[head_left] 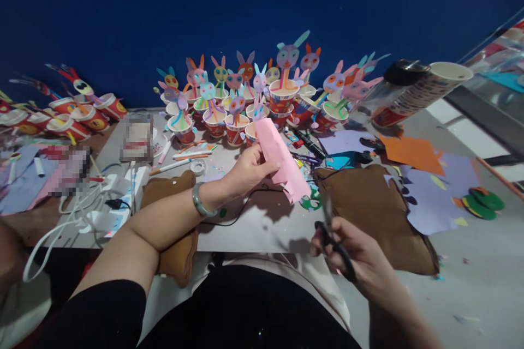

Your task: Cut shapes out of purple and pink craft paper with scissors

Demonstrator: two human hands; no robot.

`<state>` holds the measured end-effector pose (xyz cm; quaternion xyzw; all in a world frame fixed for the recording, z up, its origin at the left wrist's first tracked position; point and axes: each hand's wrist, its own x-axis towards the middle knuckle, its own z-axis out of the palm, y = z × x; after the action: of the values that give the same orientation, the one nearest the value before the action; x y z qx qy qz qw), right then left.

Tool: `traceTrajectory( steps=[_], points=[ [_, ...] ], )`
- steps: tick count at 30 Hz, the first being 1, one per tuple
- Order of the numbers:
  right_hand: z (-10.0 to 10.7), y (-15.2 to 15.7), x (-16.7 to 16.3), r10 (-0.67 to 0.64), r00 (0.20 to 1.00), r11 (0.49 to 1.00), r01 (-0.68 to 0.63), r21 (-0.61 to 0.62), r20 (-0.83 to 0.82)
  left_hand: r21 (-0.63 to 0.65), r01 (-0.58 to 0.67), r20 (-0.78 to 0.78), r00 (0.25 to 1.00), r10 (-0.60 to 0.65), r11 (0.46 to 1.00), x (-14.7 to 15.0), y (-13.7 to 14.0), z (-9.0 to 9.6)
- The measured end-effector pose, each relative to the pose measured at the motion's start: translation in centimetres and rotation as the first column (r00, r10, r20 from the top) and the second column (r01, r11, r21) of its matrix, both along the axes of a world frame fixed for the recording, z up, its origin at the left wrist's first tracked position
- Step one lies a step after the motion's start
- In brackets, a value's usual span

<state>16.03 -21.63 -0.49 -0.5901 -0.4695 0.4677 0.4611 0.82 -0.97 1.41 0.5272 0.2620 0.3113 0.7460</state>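
- Grey table (pixel 262 229), littered with paper offcuts, fills the near field against a dark blue wall (pixel 262 11).
- Right hand (pixel 352 253), nearest the camera, is closed through the handles of the scissors (pixel 333 234); the blades point up toward the paper and are blurred, so whether they stand open cannot be told.
- Left hand (pixel 249 169), with a bracelet (pixel 200 202) on the wrist, pinches a folded pink paper strip (pixel 282 161) between thumb and fingers, above the table centre and tilted down to the right.
- Judged step: cutting the strip's lower end, which already looks notched. The next cut calls for the blades to meet that edge squarely while the left hand keeps the strip taut.
- Brown cushions (pixel 368 212) lie on either side of the strip.
- Further back stand paper cups with rabbit figures (pixel 237 103) in a dense cluster, and a stack of cups (pixel 421 92) lies tipped at right.
- Hard to make out: two patches at left are pixelated; cups at far left are cut off; the lower body of the scissors is hidden by the fingers.
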Motion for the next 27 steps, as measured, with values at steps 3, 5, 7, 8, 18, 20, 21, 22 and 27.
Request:
traceTrajectory(
  steps=[3, 5, 7, 8, 18, 20, 21, 22, 27],
  points=[
    [0.0, 0.4, 0.1, -0.084, 0.996, 0.993, 0.083, 0.088, 0.009, 0.046, 0.041, -0.034, 0.999, -0.040, 0.998, 0.1, 0.1, -0.5],
    [-0.3, 0.9, -0.1, -0.059, 0.998, 0.994, 0.056, 0.094, 0.036, 0.121, 0.048, -0.042, 0.998, -0.043, 0.991, 0.1, 0.3, -0.9],
    [-0.7, 1.4, -0.4, 0.009, 0.999, 0.998, -0.011, 0.059, 0.036, 0.204, 0.042, -0.035, 0.999, -0.035, 0.978, 0.1, 0.5, -1.3],
    [-1.0, 1.6, -0.5, 0.049, 0.999, 0.998, -0.050, 0.032, 0.024, 0.235, 0.037, -0.027, 0.999, -0.031, 0.971, 0.1, 0.6, -1.4],
    [-1.9, 1.6, -0.3, 0.188, 0.970, 0.971, -0.206, -0.117, -0.152, 0.211, 0.062, 0.049, 0.996, -0.074, 0.976, 0.0, 0.6, -1.4],
    [-1.9, 1.5, -0.3, 0.200, 0.965, 0.967, -0.222, -0.122, -0.171, 0.213, 0.051, 0.059, 0.996, -0.065, 0.976, 0.0, 0.7, -1.5],
    [-1.9, 1.5, -0.3, 0.207, 0.962, 0.965, -0.230, -0.123, -0.178, 0.212, 0.043, 0.067, 0.996, -0.059, 0.976, 0.0, 0.8, -1.6],
    [-1.9, 1.5, -0.4, 0.212, 0.960, 0.964, -0.236, -0.123, -0.183, 0.207, 0.037, 0.077, 0.996, -0.054, 0.978, 0.1, 0.8, -1.6],
    [-1.6, 1.6, -0.6, 0.198, 0.961, 0.965, -0.226, -0.136, -0.193, 0.180, 0.033, 0.103, 0.993, -0.052, 0.983, 0.2, 0.7, -1.6]
  ],
)
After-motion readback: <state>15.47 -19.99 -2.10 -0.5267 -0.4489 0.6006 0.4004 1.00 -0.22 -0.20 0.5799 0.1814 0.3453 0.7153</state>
